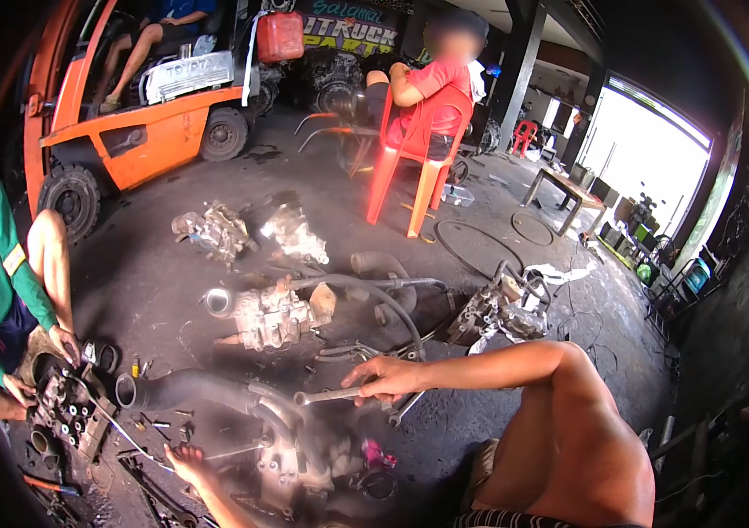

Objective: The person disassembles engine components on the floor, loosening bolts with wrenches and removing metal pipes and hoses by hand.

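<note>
Forklift [159, 145], orange, black-tyred, a person in blue [188, 9] seated aboard; canister [280, 37], red, beside its rear post [243, 53]; wall sign [350, 35], painted, partly hidden, TRUCK legible; chair [382, 185], red plastic, occupied by a person in a red top [436, 81]; pillar [516, 92], grey, behind; second chair [524, 135], red, farther back; table [573, 186], low, wooden-topped; doorway [643, 154], wide, brightly lit

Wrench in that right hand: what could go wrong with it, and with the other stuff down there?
The wrench sticks out past the right hand, so if the grip slipped, it might clatter down onto the metal parts. Small loose pieces also lie on the floor near the left hand; a careless sweep could scatter them.
</note>
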